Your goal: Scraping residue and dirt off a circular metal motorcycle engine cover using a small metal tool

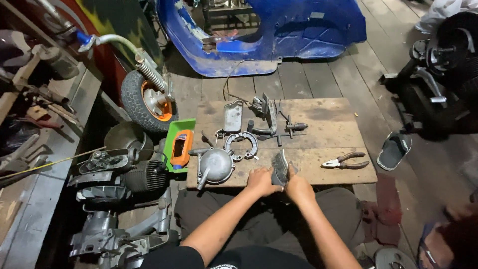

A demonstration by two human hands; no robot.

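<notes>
Both your hands are closed on one part at the near edge of the low wooden board surface (318,172): a dark grey, ribbed, fan-like metal piece (280,167) held upright between them. Your left hand (261,182) wraps its fingers around the lower left side, and your right hand (298,187) grips the right side and base, so both are grasping it rather than resting open. Judging from the grip, you are at the handling stage, turning or inspecting the ribbed piece over the board, not fitting it to anything. Just left of your left hand lies a round grey metal cover with a spout-like arm (214,166), and beyond it a curved pair of grey brake shoes (241,145). The red-handled pliers (345,161) lie to your right on the same board, well apart from your right hand. Any move with a tool calls for freeing your right hand first, so your left must carry the piece alone or set it flat on the board. Keep it clear of the small loose parts (271,122) farther back.
</notes>
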